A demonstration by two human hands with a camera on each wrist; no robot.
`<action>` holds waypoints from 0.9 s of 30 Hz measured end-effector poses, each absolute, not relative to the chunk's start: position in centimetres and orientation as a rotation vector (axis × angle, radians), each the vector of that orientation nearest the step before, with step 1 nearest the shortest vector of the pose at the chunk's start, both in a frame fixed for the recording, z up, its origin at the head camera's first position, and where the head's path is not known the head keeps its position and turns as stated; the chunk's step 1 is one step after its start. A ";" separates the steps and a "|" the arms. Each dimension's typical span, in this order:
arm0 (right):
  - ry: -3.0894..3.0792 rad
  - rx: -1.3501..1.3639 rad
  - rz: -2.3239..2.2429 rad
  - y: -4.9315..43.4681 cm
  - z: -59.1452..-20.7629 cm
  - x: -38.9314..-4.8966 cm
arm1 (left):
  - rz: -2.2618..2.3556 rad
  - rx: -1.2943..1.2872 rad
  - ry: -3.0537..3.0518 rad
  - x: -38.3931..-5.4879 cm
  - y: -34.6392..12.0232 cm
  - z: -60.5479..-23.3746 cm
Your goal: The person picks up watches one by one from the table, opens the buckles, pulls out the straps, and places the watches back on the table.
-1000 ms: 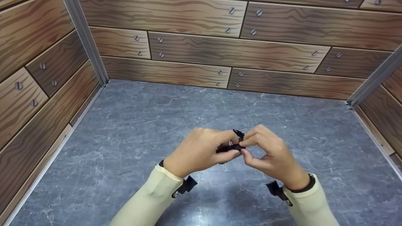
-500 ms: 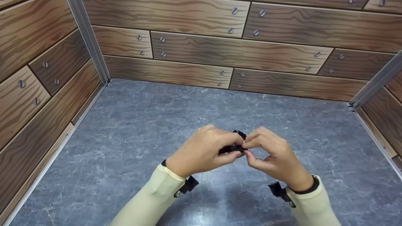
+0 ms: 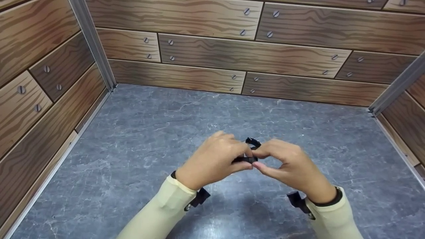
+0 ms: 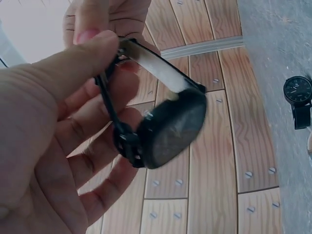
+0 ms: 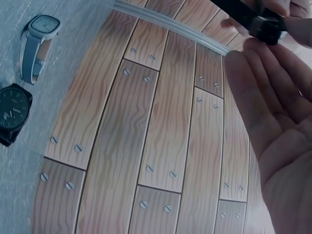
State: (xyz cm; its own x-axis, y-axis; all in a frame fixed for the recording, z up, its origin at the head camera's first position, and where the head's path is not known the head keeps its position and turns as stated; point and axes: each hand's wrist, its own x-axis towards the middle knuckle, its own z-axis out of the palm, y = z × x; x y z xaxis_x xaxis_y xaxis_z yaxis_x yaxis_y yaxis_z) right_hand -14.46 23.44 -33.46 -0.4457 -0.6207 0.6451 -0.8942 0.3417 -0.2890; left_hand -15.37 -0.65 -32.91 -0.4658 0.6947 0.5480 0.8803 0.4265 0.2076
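A black wristwatch is held up above the grey surface between both hands. My left hand pinches its strap with thumb and fingers. In the left wrist view the dark watch face hangs beyond those fingers, slightly blurred, and the strap curves back in a loop. The right hand meets the left at the strap, its thumb and forefinger pinching there. Up close in the right wrist view, the black buckle sits among the fingertips, with the other right fingers stretched out straight.
On the grey surface lie a black round watch and, in the right wrist view, a square-faced watch with a blue-grey strap. Wood-patterned walls rise at the back and both sides.
The strap loop behind the fingers shows wider than before. My right hand's fingers have shifted slightly at the strap, and its knuckles have flattened; the left hand hardly moved.
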 end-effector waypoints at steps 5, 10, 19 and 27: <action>-2.212 1.319 0.784 23.6 -33.5 -14.4 | -0.622 -1.316 -2.330 -15.4 -0.5 -33.0; -2.233 1.265 0.735 23.4 -33.4 -14.4 | -0.619 -1.284 -2.315 -15.4 -0.5 -33.1; -2.276 1.260 0.974 23.2 -33.5 -14.2 | -0.718 -1.318 -2.285 -15.4 -0.3 -33.3; -2.239 1.277 1.131 23.3 -33.5 -14.2 | -0.851 -1.373 -2.279 -15.4 -0.3 -33.3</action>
